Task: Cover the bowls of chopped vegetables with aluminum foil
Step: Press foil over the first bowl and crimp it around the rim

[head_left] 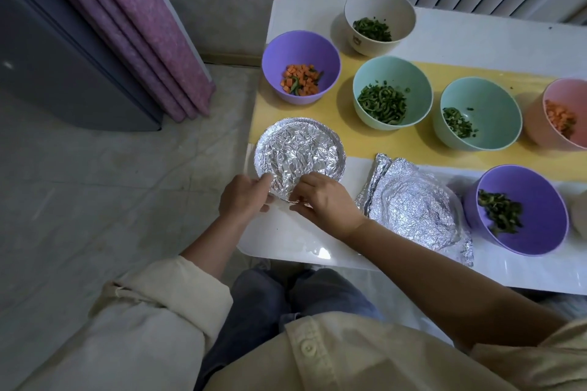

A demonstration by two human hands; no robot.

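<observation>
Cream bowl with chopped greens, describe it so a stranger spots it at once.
Start at the white table, then go to its far edge. The cream bowl stands there, beyond the yellow strip. Its nearest neighbours are a purple bowl and a green bowl.

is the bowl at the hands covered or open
Covered: crinkled aluminum foil spans its whole round rim, contents hidden; the left hand and right hand pinch the near edge.

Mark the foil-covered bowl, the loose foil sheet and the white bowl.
foil-covered bowl [298,146]: head view, middle of its crinkled foil top.
loose foil sheet [413,206]: head view, centre of its domed part.
white bowl [376,3]: head view, bare inner wall on the far side.
</observation>
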